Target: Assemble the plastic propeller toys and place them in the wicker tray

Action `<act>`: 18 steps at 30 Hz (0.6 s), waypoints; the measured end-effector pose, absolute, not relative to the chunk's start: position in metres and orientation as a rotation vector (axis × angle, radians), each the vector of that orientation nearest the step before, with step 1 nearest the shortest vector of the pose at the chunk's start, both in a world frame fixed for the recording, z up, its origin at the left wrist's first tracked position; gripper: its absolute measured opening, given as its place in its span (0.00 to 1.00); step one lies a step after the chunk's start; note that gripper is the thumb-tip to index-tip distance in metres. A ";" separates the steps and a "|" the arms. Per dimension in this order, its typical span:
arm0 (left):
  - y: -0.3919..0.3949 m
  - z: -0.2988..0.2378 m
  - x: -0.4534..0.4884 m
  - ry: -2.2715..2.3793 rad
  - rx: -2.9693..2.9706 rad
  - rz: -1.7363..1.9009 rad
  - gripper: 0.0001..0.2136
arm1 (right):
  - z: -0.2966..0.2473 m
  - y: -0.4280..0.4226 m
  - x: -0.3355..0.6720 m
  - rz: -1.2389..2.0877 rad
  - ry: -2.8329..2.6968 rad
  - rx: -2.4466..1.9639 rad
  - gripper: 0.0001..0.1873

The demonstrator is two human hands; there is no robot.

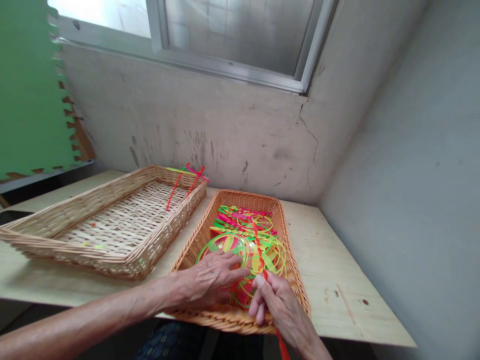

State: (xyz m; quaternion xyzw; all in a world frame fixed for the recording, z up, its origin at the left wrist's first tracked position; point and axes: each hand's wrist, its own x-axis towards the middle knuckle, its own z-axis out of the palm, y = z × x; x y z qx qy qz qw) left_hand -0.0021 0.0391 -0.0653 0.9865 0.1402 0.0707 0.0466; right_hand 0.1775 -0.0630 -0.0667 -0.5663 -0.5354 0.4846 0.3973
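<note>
My right hand [275, 302] is closed around an orange twisted plastic stick [258, 245], which runs up over the basket and comes out below the hand. My left hand [213, 275] reaches into the orange-brown wicker basket [296, 272], palm down with fingers stretched out over the ringed propeller discs [225, 243]. Whether its fingertips touch a disc I cannot tell. The discs are yellow, green and pink and lie in a heap. Behind them, a pile of green, pink and yellow twisted sticks [225, 220] fills the far end of the basket.
To the left stands a larger pale wicker basket [138, 262] with several twisted sticks [193, 181] leaning at its far corner. Both baskets rest on a wooden table [337, 280]. A cracked wall [240, 140] with a window rises behind; a green foam mat [33, 90] is at left.
</note>
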 end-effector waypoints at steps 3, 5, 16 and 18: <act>0.043 -0.054 -0.007 0.433 2.927 0.295 0.12 | -0.073 -0.064 0.182 0.998 -1.248 -1.550 0.22; 0.057 -0.046 -0.010 0.483 2.869 0.400 0.11 | -0.079 -0.065 0.187 0.783 -1.167 -1.598 0.22; 0.202 -0.073 0.064 0.880 2.756 0.402 0.19 | -0.093 -0.064 0.190 0.662 -0.798 -1.570 0.32; 0.210 -0.084 0.079 0.849 2.763 0.357 0.21 | -0.095 -0.064 0.190 0.663 -0.790 -1.574 0.32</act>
